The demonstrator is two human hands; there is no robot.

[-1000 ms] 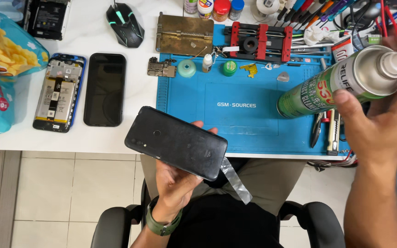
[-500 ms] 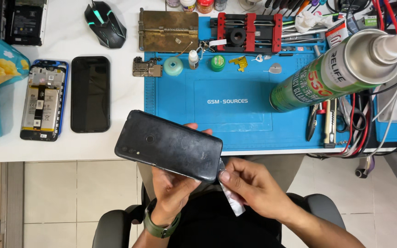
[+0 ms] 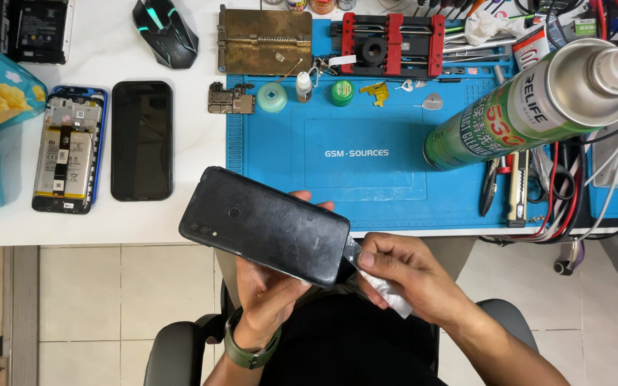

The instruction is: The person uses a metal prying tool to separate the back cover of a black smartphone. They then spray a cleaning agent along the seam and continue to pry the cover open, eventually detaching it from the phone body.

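Cradled from below in the left hand [image 3: 270,300], the black phone back cover [image 3: 266,225] lies tilted, its camera end pointing up-left and its lower end toward the right hand [image 3: 405,275]. Fingertips of the left hand curl over the far edge of the cover, and a green watch strap [image 3: 250,352] rings the wrist. Right at the cover's lower corner, the right hand pinches a strip of clear film [image 3: 384,286] between thumb and fingers, touching the cover's edge.

Beyond the hands, a blue work mat [image 3: 366,171] covers the white table [image 3: 180,50]. A green spray can [image 3: 531,114] stands on the mat's right side. Left of the mat lie a black phone screen [image 3: 141,140] and an opened phone [image 3: 69,159] with its insides showing.

A second ago the right hand gripped the spray can up at the right; now the can stands alone and that hand has come down to the film. The cover sits in the left hand much as before.
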